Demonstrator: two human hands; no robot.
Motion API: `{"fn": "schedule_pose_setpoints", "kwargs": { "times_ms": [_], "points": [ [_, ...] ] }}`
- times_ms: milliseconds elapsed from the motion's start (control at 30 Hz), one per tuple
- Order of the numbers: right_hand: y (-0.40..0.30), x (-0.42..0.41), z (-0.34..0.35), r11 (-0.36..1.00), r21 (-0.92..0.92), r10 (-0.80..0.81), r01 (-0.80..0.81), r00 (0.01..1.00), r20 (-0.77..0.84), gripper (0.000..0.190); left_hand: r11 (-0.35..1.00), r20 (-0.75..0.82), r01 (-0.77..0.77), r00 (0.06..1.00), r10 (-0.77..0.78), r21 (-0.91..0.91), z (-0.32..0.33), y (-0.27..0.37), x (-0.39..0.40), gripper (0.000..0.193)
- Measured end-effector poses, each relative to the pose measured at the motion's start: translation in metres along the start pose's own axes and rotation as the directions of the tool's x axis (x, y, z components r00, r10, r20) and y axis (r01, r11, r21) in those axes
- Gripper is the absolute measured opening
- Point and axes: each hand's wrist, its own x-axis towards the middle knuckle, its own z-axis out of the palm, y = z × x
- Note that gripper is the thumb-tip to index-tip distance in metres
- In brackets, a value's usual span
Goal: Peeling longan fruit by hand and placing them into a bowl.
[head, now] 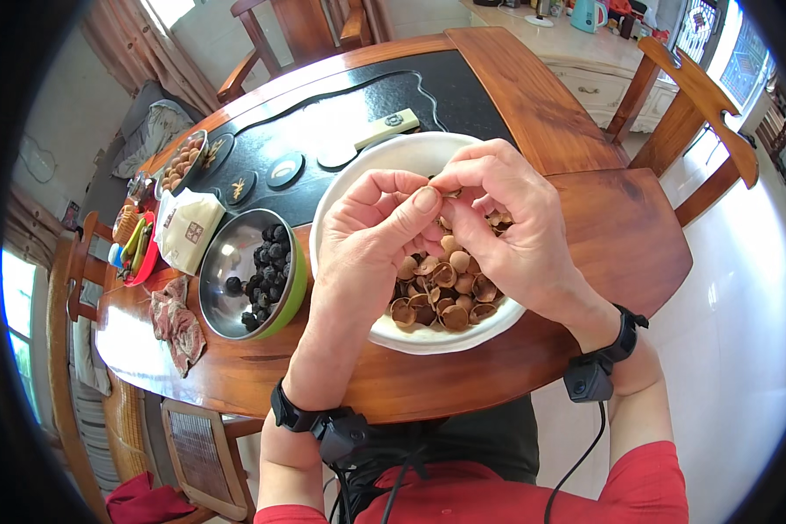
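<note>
My left hand (373, 229) and my right hand (514, 226) meet above a white basin (344, 196). Their thumbs and forefingers pinch a small brownish piece (454, 194), mostly hidden by the fingertips; it looks like dried-fruit shell. Below them the basin holds many cracked brown shells (455, 318), with several round, whole-looking ones (459, 261) among them. Left of my left hand stands a steel bowl with a green outside (219, 298). Dark, wrinkled peeled fruits (272, 272), likely dried longan, are heaped along its right side.
A reddish patterned cloth (175, 321), a soft tissue pack (188, 229) and a red tray (149, 259) lie farther left. Behind them is a bowl of round brown fruits (183, 162). A cream-coloured remote-like device (390, 128) lies beyond the basin. A wooden chair (701, 105) stands right.
</note>
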Motion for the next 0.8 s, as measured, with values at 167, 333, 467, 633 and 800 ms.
{"fn": "schedule_pose_setpoints", "kwargs": {
  "times_ms": [167,333,467,633,800],
  "points": [
    [0.002,0.0,0.001,0.997,0.048,0.062,-0.061,0.998,-0.023,0.018,0.999,-0.047,-0.052,0.998,0.052,0.005,-0.001,-0.001,0.0,0.013],
    [-0.002,0.001,0.001,0.995,-0.025,0.099,-0.098,0.995,0.006,0.026,0.984,-0.088,-0.104,0.989,0.118,0.147,0.003,0.023,-0.007,0.021],
    [-0.002,0.002,0.0,0.985,-0.073,0.16,-0.156,0.986,0.051,0.029,0.9,-0.147,-0.14,0.965,0.218,0.414,-0.018,0.049,-0.015,0.023],
    [0.002,0.0,0.002,0.99,-0.091,0.115,-0.11,0.992,0.051,0.028,0.681,-0.262,-0.02,0.914,0.309,0.732,-0.047,0.066,-0.046,0.026],
    [0.0,0.0,0.002,0.99,-0.112,0.097,-0.09,0.993,0.061,0.027,0.607,-0.367,0.108,0.874,0.319,0.787,-0.078,0.061,-0.053,0.026]
  ]
}}
